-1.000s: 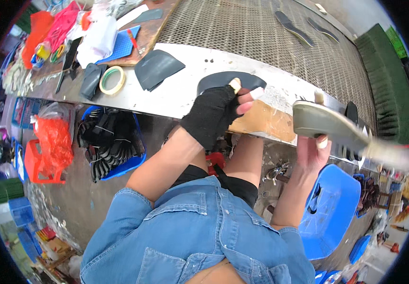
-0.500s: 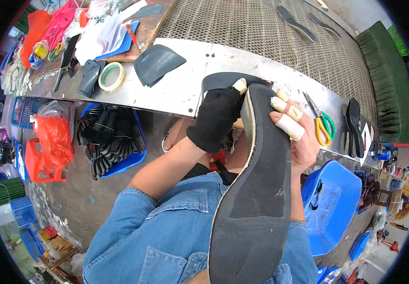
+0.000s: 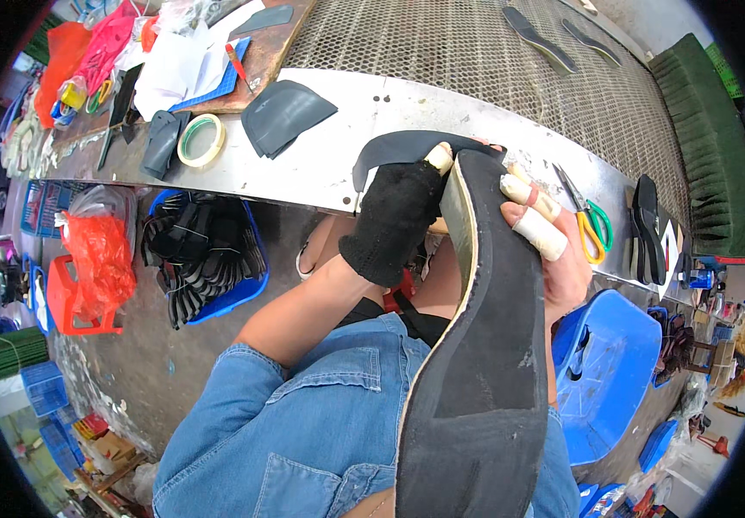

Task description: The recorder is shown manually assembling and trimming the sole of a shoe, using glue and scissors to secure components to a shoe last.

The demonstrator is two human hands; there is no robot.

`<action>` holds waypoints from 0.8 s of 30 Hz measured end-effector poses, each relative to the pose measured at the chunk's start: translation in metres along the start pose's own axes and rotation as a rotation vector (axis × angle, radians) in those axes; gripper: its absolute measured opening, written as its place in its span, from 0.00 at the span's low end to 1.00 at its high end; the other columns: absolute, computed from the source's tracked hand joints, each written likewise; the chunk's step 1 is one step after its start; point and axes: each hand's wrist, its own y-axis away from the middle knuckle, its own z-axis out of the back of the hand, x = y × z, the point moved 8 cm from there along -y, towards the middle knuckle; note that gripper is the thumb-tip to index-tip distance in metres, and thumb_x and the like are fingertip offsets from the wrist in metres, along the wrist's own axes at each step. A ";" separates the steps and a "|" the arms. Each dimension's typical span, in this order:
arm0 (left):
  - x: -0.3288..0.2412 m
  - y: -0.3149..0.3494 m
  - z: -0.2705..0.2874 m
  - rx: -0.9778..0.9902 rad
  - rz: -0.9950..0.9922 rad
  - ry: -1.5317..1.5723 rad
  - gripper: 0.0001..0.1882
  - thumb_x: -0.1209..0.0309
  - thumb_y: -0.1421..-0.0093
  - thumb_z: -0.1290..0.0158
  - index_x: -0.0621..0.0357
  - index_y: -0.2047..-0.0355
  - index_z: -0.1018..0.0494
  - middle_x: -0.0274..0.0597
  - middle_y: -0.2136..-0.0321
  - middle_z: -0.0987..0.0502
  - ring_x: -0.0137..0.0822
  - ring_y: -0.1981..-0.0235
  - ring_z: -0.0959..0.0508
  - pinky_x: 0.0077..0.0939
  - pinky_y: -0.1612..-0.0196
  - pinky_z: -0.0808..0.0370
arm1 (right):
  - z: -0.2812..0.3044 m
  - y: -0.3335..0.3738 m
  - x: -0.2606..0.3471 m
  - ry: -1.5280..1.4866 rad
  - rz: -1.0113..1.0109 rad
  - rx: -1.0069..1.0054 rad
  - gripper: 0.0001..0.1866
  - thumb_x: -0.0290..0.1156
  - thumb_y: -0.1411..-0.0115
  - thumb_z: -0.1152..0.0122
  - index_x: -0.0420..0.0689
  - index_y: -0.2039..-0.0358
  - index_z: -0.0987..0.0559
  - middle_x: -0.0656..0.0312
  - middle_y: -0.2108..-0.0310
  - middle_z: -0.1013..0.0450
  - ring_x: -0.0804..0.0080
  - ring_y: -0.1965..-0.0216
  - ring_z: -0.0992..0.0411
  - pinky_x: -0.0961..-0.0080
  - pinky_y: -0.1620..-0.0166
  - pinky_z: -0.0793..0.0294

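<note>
A large black shoe sole (image 3: 476,363) with a pale edge stands tilted toward me, its narrow end over the metal bench edge. My right hand (image 3: 562,246) grips the sole's right side near that end; tape wraps several of its fingers. In a black fingerless glove, my left hand (image 3: 394,220) is closed at the left of the narrow end, its taped thumb pressing on a curved black strip (image 3: 407,147). That strip arches over beyond the sole's tip. The rest of the left fingers are hidden beneath the glove and strip.
Green- and yellow-handled scissors (image 3: 588,220) and black soles (image 3: 646,229) lie right on the bench. Left are a tape roll (image 3: 184,141) and black sheet pieces (image 3: 286,119). Blue bins (image 3: 609,371) flank me below; wire mesh (image 3: 467,52) covers the bench behind.
The sole has shifted slightly right, with my right hand moving along. The black strip's left end now reaches farther left and lies flatter. My left hand stays nearly in place.
</note>
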 end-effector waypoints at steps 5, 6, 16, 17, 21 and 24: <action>0.002 -0.001 -0.002 0.009 0.038 0.008 0.25 0.54 0.35 0.61 0.60 0.47 0.36 0.41 0.49 0.31 0.30 0.51 0.29 0.28 0.49 0.30 | 0.001 0.000 -0.003 -0.033 0.045 -0.031 0.14 0.25 0.59 0.34 0.37 0.68 0.19 0.51 0.65 0.24 0.58 0.60 0.25 0.70 0.57 0.28; 0.003 -0.001 -0.001 0.009 0.040 0.009 0.25 0.54 0.35 0.61 0.60 0.47 0.36 0.41 0.49 0.31 0.30 0.51 0.29 0.28 0.49 0.30 | 0.001 -0.001 -0.003 -0.019 0.041 -0.026 0.14 0.25 0.59 0.34 0.38 0.68 0.19 0.51 0.65 0.24 0.58 0.60 0.25 0.70 0.56 0.28; -0.022 -0.005 0.005 -0.064 -0.076 -0.507 0.21 0.57 0.34 0.61 0.61 0.53 0.30 0.42 0.59 0.25 0.30 0.58 0.25 0.24 0.54 0.28 | 0.010 0.006 -0.029 0.072 -0.083 0.021 0.14 0.26 0.56 0.37 0.40 0.66 0.20 0.52 0.65 0.24 0.60 0.59 0.26 0.69 0.54 0.30; -0.026 -0.010 0.013 -0.086 -0.176 -0.792 0.21 0.57 0.34 0.61 0.62 0.55 0.29 0.42 0.61 0.25 0.30 0.60 0.24 0.23 0.55 0.28 | 0.010 0.005 -0.030 0.067 -0.077 0.022 0.14 0.26 0.56 0.37 0.40 0.66 0.20 0.52 0.65 0.24 0.60 0.59 0.26 0.69 0.54 0.30; -0.043 -0.008 0.032 -0.394 -0.301 -0.178 0.13 0.65 0.39 0.49 0.67 0.65 0.28 0.46 0.71 0.24 0.39 0.69 0.21 0.26 0.64 0.23 | 0.017 0.001 -0.030 0.162 -0.024 -0.035 0.14 0.25 0.55 0.38 0.41 0.64 0.20 0.52 0.63 0.25 0.61 0.60 0.26 0.70 0.55 0.30; -0.052 -0.004 0.028 -0.383 -0.347 -0.206 0.10 0.70 0.41 0.47 0.67 0.67 0.27 0.45 0.72 0.24 0.40 0.71 0.20 0.28 0.64 0.21 | 0.010 0.001 -0.033 0.172 0.053 0.070 0.16 0.25 0.55 0.38 0.41 0.62 0.20 0.53 0.61 0.26 0.62 0.58 0.28 0.72 0.54 0.31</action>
